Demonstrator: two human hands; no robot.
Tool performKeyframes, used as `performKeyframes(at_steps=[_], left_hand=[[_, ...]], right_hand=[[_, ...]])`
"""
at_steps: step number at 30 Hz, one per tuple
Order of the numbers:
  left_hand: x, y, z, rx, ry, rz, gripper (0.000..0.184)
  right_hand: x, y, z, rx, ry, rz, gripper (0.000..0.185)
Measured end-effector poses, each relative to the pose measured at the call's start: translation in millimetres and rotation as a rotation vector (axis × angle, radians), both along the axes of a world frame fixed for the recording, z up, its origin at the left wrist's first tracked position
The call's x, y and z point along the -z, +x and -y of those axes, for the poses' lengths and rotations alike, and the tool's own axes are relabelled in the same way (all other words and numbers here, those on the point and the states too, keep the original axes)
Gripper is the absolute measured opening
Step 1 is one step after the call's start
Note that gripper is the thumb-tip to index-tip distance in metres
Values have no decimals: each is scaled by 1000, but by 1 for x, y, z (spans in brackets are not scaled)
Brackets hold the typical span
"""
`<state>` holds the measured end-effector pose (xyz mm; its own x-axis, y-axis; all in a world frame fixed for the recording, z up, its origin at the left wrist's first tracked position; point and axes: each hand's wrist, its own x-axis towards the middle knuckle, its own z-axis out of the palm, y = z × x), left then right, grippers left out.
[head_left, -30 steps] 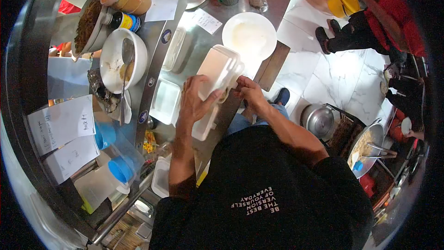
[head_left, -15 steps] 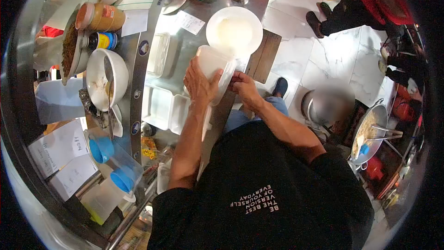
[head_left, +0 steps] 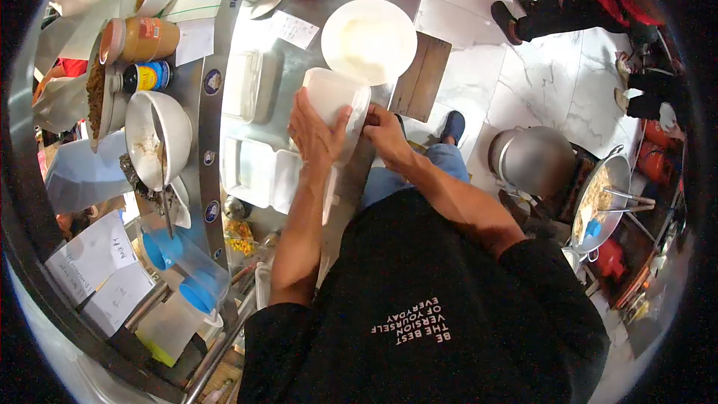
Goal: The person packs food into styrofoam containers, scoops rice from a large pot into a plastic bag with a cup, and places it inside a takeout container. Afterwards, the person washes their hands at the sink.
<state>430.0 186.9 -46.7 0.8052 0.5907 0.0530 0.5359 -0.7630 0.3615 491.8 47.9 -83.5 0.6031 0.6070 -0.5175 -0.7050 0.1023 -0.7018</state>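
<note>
A closed white foam takeaway box (head_left: 334, 96) is held over the steel counter, slightly tilted. My left hand (head_left: 314, 135) lies across its lid and side, thumb spread from the fingers, gripping it. At the box's right edge, the fingers of my right hand (head_left: 385, 135) are bent and pinched against the rim; their tips are partly hidden. Just beyond the box is a round white plate (head_left: 404, 52) with a pale yellowish patch in its middle. An open foam box (head_left: 250, 172) lies left of my left forearm, and another foam box (head_left: 243, 97) sits farther back.
On the left shelf are a white bowl (head_left: 179, 135) with a spoon, a jar (head_left: 149, 38), a dark bottle (head_left: 146, 76) and blue cups (head_left: 161, 247). A wok (head_left: 602, 194) with food and tongs stands right. Another person's legs (head_left: 568, 19) are at upper right.
The view has shifted slightly, so the counter items appear farther left. Both hands stay on the foam box, in nearly the same grip.
</note>
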Motion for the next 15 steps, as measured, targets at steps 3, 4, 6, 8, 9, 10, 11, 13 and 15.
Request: performKeyframes(at_steps=[3,4,6,8,9,10,11,13,15], left_hand=[[1,0,-3,27,24,27,95],[0,0,-3,16,9,23,96],[-5,3,-2,-10,-17,13,99],[-9,5,-5,-79,-92,4,99],[-10,6,-9,-115,-127,0,99],[-7,6,-16,-169,-193,-11,95],[-2,8,-25,-223,-260,-22,91],[-10,10,-37,-280,-459,-67,82],[-31,16,-50,-287,-722,-138,71]], right_hand=[[7,0,-2,-32,15,17,42],[9,1,-1,-50,-5,59,42],[16,0,0,-78,-67,162,41],[32,-6,2,-100,-146,283,42],[28,-6,1,-107,-166,280,43],[24,-8,2,-113,-188,275,44],[20,-9,2,-117,-212,269,46],[19,-12,-5,-152,-272,327,50],[11,-11,-10,-176,-348,328,55]])
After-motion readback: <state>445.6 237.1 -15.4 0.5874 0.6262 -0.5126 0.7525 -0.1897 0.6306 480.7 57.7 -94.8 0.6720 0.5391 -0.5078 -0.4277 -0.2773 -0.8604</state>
